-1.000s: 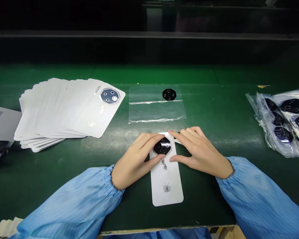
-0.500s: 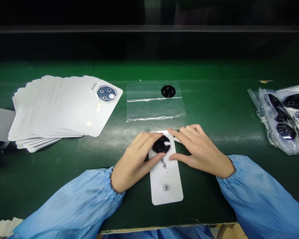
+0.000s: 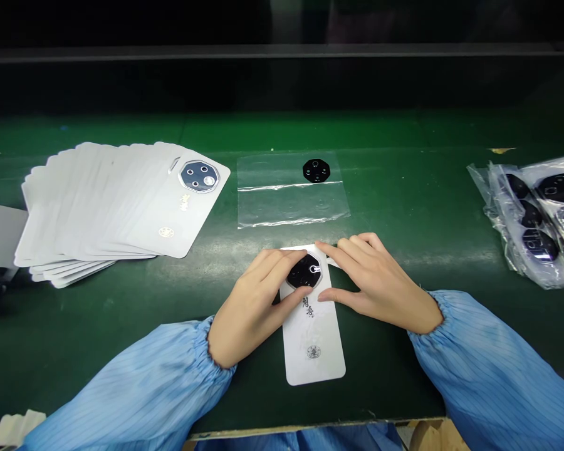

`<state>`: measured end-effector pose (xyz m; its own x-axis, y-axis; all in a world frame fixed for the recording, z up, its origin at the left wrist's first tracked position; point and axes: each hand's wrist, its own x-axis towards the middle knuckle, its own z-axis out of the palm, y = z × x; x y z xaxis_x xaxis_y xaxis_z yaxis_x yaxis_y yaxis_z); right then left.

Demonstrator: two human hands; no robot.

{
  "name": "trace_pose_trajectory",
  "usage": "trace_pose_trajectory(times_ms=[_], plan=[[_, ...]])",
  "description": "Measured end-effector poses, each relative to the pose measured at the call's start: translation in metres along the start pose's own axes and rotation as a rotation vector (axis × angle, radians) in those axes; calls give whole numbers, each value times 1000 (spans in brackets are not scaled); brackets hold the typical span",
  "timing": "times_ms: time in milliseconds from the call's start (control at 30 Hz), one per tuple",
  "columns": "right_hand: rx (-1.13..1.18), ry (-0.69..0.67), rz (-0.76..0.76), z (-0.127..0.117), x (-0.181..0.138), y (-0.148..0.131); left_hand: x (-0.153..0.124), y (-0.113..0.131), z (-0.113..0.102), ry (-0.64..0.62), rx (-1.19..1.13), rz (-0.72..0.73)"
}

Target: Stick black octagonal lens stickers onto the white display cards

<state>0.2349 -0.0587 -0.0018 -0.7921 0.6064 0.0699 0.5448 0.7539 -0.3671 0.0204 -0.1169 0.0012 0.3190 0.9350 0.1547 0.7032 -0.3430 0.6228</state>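
A white phone back panel (image 3: 314, 335), printed with dark characters and a round emblem, lies upright in front of me on the green table. Near its top sits a black octagonal lens cover (image 3: 304, 272) inside a silver rim. My left hand (image 3: 258, 300) pinches this cover, index finger at its upper edge and thumb at its lower edge. On the panel's right side, my right hand (image 3: 371, 285) holds the top corner with its fingers and the side edge with its thumb. A small white piece beneath those fingers is mostly hidden.
Fanned white panels (image 3: 117, 200) lie at the left, the top one bearing a lens cover. Beyond my hands, a clear plastic bag (image 3: 286, 207) lies flat with another black lens cover (image 3: 316, 170) on it. More bagged covers (image 3: 536, 219) sit far right.
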Motion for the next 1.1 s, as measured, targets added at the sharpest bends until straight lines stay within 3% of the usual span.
trace_pose_trajectory(times_ms=[367, 533, 833, 967, 1100], plan=[[2, -5, 12, 0, 0, 0, 4, -5, -1, -37, -56, 4], [86, 8, 183, 0, -3, -11, 3, -6, 0, -31, -54, 5], [510, 21, 490, -11, 8, -16, 3, -6, 3, -16, -52, 89], [889, 97, 551, -14, 13, -15, 3, -7, 3, 58, -64, 198], [1183, 153, 567, -12, 13, -18, 3, -8, 4, 120, -93, 220]])
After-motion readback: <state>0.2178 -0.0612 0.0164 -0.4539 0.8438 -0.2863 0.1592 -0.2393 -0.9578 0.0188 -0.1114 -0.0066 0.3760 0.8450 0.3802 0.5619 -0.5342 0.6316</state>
